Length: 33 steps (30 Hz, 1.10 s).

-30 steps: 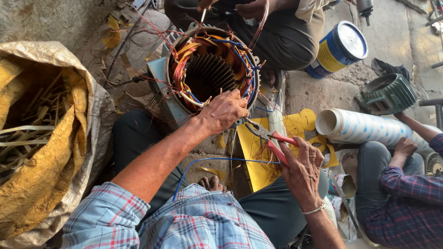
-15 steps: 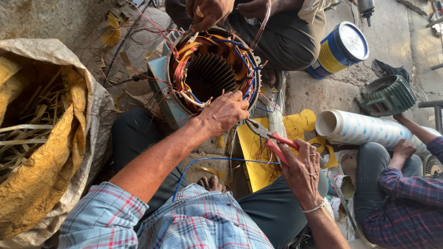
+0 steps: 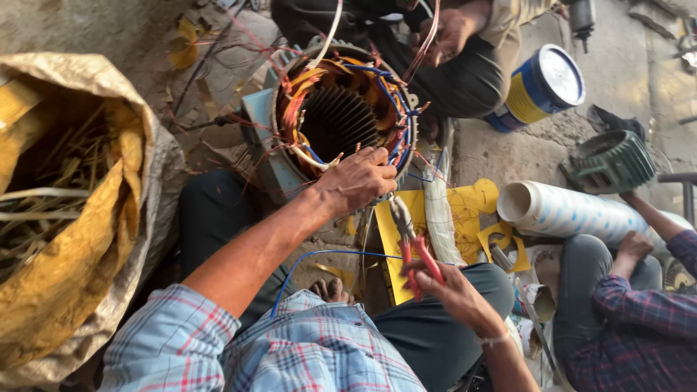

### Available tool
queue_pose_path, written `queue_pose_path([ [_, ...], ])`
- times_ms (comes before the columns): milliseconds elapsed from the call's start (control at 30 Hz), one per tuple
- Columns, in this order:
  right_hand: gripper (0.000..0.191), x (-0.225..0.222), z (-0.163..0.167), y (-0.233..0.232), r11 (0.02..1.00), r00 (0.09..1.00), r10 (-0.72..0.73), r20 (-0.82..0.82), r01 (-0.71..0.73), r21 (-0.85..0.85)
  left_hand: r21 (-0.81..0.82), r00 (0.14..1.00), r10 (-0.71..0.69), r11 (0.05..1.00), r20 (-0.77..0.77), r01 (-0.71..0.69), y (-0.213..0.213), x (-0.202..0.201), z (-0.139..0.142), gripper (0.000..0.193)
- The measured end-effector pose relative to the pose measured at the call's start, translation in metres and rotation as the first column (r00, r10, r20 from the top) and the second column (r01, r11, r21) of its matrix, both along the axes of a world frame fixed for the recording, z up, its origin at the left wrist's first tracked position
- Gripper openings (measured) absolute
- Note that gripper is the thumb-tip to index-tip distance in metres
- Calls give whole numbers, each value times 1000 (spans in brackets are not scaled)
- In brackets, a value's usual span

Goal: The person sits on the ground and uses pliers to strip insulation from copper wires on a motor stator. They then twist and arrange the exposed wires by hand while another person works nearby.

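Left hand (image 3: 361, 179) has stayed gripping the stator windings (image 3: 341, 120); right hand (image 3: 450, 287), holding red-handled pliers (image 3: 410, 243), has dropped toward six o'clock, jaws off the wires

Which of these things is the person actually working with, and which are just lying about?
In use:
- left hand, resting on the motor stator with copper windings
- right hand, holding red-handled pliers
- blue wire

Lying about:
- sack of scraps
- blue and yellow tin
- white roll
- green motor housing
- yellow sheet pieces
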State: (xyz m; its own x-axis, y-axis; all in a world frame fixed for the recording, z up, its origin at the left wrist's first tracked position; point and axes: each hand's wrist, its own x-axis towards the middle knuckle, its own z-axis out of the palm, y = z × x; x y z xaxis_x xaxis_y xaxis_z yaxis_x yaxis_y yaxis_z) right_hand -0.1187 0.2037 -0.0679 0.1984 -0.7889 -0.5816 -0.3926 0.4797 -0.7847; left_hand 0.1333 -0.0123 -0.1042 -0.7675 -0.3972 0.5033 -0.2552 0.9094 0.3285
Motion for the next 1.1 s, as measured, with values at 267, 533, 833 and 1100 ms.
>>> queue_pose_path([
  [267, 59, 35, 26, 6, 770, 499, -170, -850, -471, -431, 11, 998, 57, 998, -30, -56, 4, 1, -1, 17],
  [533, 61, 47, 27, 1, 735, 420, -291, -860, -477, -482, 45, 999, 50, 998, -8, -49, 4, 2, 6, 19],
  [833, 31, 14, 1, 3, 886, 679, -171, -714, -211, -413, 56, 998, 46, 997, -37, -44, 4, -3, 5, 18],
  [1100, 31, 14, -27, 17, 861, 651, -490, 579, 256, 440, 16, 999, 22, 1000, -42, -21, 1, -4, 2, 13],
])
